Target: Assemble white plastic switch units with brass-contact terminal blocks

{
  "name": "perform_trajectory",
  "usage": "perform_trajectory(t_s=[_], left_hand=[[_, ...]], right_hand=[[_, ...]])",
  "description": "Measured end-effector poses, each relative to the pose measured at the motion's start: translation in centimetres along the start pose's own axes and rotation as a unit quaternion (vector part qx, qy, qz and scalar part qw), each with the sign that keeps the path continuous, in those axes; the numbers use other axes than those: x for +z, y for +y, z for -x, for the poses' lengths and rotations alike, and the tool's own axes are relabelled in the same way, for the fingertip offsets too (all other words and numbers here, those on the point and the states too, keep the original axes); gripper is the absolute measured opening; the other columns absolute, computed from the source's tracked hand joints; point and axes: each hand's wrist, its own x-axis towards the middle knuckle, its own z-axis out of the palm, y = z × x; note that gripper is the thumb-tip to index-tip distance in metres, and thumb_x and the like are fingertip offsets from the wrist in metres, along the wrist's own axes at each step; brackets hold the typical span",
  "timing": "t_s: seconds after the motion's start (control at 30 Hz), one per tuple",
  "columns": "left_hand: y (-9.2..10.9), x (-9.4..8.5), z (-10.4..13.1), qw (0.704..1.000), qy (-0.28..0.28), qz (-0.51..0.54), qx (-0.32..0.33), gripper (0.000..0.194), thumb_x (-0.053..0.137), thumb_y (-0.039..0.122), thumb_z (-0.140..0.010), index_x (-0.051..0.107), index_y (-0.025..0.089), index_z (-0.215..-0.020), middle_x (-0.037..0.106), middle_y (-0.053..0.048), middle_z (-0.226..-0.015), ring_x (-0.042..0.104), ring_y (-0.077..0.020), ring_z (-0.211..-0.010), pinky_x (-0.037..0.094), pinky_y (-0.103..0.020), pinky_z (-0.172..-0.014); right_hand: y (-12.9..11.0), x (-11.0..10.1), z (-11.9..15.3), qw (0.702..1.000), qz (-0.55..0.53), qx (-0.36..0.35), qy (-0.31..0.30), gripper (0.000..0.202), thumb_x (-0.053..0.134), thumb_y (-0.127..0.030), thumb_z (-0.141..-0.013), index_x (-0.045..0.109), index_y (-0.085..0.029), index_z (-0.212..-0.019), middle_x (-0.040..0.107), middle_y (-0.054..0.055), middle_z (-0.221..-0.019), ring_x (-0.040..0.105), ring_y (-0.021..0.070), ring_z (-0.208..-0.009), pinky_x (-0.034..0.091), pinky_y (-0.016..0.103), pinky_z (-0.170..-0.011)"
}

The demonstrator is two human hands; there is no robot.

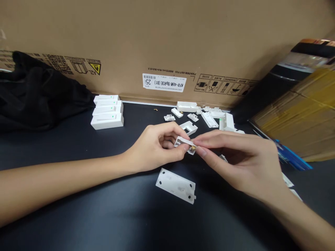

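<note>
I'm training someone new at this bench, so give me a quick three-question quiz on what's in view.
1. True or false: the left hand and right hand meet at a small white part.
2. The loose flat plate nearest the person lies on: A) the black cloth; B) the dark tabletop; C) the cardboard box.
3. Fill in: the white boxes grouped at the left bear small marks coloured ____.

Key: 1 true; 2 B; 3 green.
</note>
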Motion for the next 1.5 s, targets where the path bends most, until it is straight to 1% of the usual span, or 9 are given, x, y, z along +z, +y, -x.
perform_trajectory(t_s=[0.13,0.23,0.33,0.47,0.73,0.9,1.03,1.23,1.5], left_hand=[[0.0,0.1,0.1,0.999,0.006,0.005,0.033,0.011,0.071,0.018,-0.086,0.065,0.014,-0.095,0.063,0.0,-0.076,0.056,-0.0078,-0.064,0.047,-0.018,-0.057],[-0.1,0.0,0.0,0.999,0.003,0.019,0.038,0.01,0.071,0.016,-0.087,0.062,0.014,-0.092,0.064,-0.001,-0.084,0.061,-0.0082,-0.072,0.051,-0.017,-0.063],[-0.3,0.0,0.0,0.999,-0.009,0.032,0.02,0.012,0.071,0.015,-0.087,0.059,0.015,-0.09,0.065,-0.001,-0.085,0.062,-0.0084,-0.075,0.052,-0.016,-0.065],[-0.5,0.0,-0.1,0.999,-0.031,0.039,0.007,0.013,0.069,0.018,-0.091,0.064,0.014,-0.102,0.065,-0.001,-0.087,0.061,-0.0087,-0.076,0.053,-0.018,-0.068],[-0.8,-0.2,-0.4,0.996,-0.085,0.002,-0.028,0.036,0.066,0.031,-0.096,0.07,0.018,-0.129,0.071,-0.006,-0.097,0.063,-0.0116,-0.078,0.053,-0.022,-0.068],[-0.8,-0.2,-0.6,0.996,-0.073,-0.009,-0.042,0.035,0.064,0.028,-0.096,0.072,0.015,-0.127,0.072,-0.005,-0.087,0.065,-0.0118,-0.075,0.056,-0.022,-0.07],[-1.0,-0.3,-0.6,0.997,-0.063,-0.021,-0.04,0.031,0.065,0.027,-0.094,0.075,0.017,-0.122,0.07,-0.003,-0.076,0.065,-0.0118,-0.071,0.056,-0.022,-0.068],[-0.9,-0.2,-0.5,0.998,-0.038,-0.013,-0.058,0.028,0.068,0.02,-0.088,0.079,0.018,-0.114,0.07,-0.002,-0.075,0.063,-0.0116,-0.067,0.053,-0.021,-0.061],[-0.6,0.1,-0.5,0.997,-0.009,-0.038,-0.062,0.024,0.073,0.017,-0.078,0.082,0.013,-0.1,0.07,-0.002,-0.069,0.058,-0.0103,-0.059,0.048,-0.02,-0.055]], right_hand=[[0.0,0.2,0.1,0.999,0.029,-0.018,0.025,0.012,0.075,-0.013,-0.084,0.076,-0.024,-0.088,0.08,0.0,-0.09,0.075,0.0144,-0.08,0.06,0.024,-0.07],[0.1,0.3,0.2,0.991,0.102,-0.076,0.042,0.018,0.076,-0.011,-0.082,0.075,-0.024,-0.094,0.079,0.002,-0.091,0.075,0.0172,-0.081,0.06,0.027,-0.072],[0.3,0.3,0.2,0.97,0.19,-0.144,0.039,0.022,0.077,-0.009,-0.081,0.073,-0.023,-0.097,0.079,0.004,-0.092,0.075,0.0184,-0.082,0.06,0.028,-0.074],[0.3,0.3,0.3,0.939,0.28,-0.196,0.034,0.023,0.074,-0.005,-0.083,0.071,-0.02,-0.1,0.078,0.003,-0.092,0.073,0.0145,-0.079,0.056,0.024,-0.069],[0.1,-0.1,0.6,0.887,0.41,-0.212,-0.003,0.016,0.067,-0.007,-0.089,0.07,-0.014,-0.103,0.075,0.007,-0.093,0.069,0.0169,-0.074,0.048,0.029,-0.057],[0.1,0.1,1.0,0.869,0.44,-0.224,-0.015,0.014,0.062,-0.007,-0.091,0.069,-0.014,-0.1,0.075,0.007,-0.093,0.069,0.019,-0.077,0.043,0.03,-0.052],[0.0,0.4,1.0,0.888,0.42,-0.185,-0.014,0.015,0.058,-0.01,-0.093,0.069,-0.018,-0.099,0.076,0.006,-0.094,0.066,0.016,-0.068,0.038,0.03,-0.045],[0.1,0.4,0.5,0.941,0.303,-0.152,-0.01,0.02,0.058,-0.007,-0.092,0.066,-0.023,-0.1,0.074,0.003,-0.092,0.069,0.0164,-0.074,0.051,0.028,-0.058],[0.2,0.4,0.6,0.94,0.3,-0.159,-0.025,0.015,0.06,-0.009,-0.093,0.069,-0.021,-0.094,0.076,0.004,-0.09,0.068,0.016,-0.069,0.049,0.027,-0.054]])
